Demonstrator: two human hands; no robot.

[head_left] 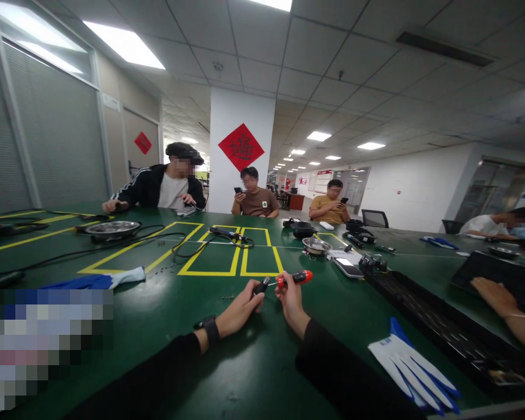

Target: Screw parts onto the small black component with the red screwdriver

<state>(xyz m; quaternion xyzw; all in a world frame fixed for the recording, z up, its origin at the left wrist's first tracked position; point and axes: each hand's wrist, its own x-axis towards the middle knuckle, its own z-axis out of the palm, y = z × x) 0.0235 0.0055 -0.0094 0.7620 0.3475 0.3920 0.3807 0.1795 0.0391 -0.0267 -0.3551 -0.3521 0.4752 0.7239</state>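
Observation:
My right hand point(291, 298) is closed round a red-handled screwdriver point(294, 278), held level above the green table point(157, 309) with its tip pointing left. My left hand point(240, 308), with a black watch on the wrist, pinches a small black part point(261, 286) right at the screwdriver's tip. Both hands meet over the table just in front of the yellow taped rectangles point(231, 256).
A white and blue glove point(409, 364) and a black keyboard point(446, 329) lie at my right, with another person's hand point(496, 294) beyond. A phone point(347, 267), metal bowls point(315, 245), cables and a second glove point(100, 280) sit further out. Several people sit opposite.

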